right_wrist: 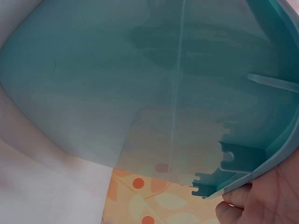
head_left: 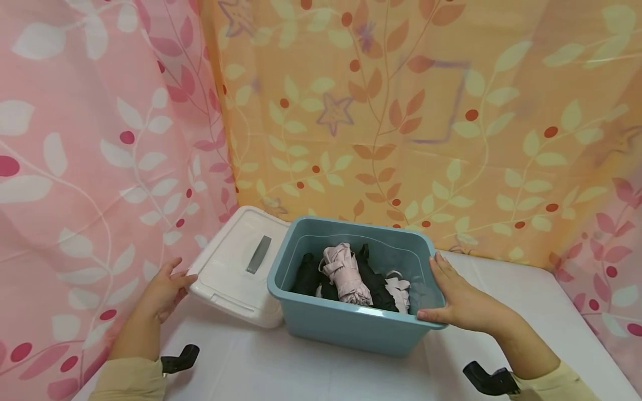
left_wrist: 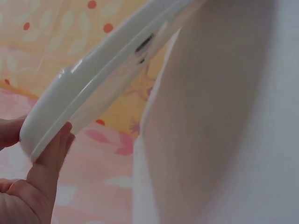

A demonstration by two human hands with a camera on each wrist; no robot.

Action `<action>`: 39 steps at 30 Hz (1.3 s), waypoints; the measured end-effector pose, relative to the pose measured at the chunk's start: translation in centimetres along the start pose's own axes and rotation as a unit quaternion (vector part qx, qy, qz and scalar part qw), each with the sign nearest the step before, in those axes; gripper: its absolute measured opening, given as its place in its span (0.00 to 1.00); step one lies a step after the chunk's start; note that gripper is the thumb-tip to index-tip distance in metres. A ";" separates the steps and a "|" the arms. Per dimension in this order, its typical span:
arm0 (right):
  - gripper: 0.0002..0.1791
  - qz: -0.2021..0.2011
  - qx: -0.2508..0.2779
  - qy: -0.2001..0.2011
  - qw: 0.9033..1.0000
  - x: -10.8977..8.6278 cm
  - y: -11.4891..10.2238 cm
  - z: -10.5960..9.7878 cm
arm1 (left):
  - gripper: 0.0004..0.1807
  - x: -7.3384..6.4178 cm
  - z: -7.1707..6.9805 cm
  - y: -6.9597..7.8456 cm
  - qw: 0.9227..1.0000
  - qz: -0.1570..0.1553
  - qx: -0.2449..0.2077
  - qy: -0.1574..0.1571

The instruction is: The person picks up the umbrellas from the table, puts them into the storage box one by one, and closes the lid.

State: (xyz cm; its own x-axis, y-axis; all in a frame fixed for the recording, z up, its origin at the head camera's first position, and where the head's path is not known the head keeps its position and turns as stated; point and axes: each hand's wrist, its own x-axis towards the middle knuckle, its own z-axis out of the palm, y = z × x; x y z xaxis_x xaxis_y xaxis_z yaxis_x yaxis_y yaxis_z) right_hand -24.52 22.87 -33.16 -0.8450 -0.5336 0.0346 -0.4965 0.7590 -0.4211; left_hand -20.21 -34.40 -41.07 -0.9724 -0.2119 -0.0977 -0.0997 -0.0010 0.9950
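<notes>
A blue plastic storage bin (head_left: 351,328) stands on the white table, its top uncovered. My right hand (head_left: 466,298) grips the bin's right end by the rim, the thumb on the front corner. In the right wrist view, fingers curl at the rim beside the bin's outer wall (right_wrist: 93,93). On the left, a white lid (head_left: 230,267) with a grey handle (head_left: 259,254) tilts beside the bin. My left hand (head_left: 165,289) pinches the lid's outer corner between thumb and fingers; the left wrist view shows this edge (left_wrist: 51,121) raised off the table.
Inside the bin lie a rolled pale pink fabric bundle (head_left: 346,275), dark bundles (head_left: 373,278) and a light grey one (head_left: 399,289). Patterned curtains, orange (head_left: 376,111) behind and pink (head_left: 100,167) at the left, border the white table (head_left: 511,289).
</notes>
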 end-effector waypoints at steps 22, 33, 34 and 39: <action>0.65 0.001 0.008 -0.001 1.000 -0.2 0.1 -0.1 | 0.06 -2.1 5.8 3.7 0.978 0.102 -0.177 0.032; 0.65 0.004 0.006 -0.006 1.000 0.0 0.1 0.1 | 0.06 -2.1 5.8 5.9 0.956 0.153 -0.228 0.107; 0.65 0.004 0.005 -0.006 1.000 0.0 0.1 0.1 | 0.06 -2.2 5.7 6.3 0.953 0.160 -0.232 0.111; 0.65 0.006 0.002 -0.007 1.000 0.1 0.1 0.1 | 0.04 -2.6 5.7 8.5 0.938 0.194 -0.260 0.124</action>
State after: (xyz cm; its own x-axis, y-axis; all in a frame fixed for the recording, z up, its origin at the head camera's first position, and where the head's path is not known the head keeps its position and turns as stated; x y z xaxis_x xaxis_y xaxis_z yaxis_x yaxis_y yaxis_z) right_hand -24.66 22.90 -33.27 -0.8478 -0.5300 0.0176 -0.4861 0.7633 -0.4255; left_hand -19.78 -28.26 -32.51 -0.8290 -0.5149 0.2183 0.4311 -0.3397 0.8359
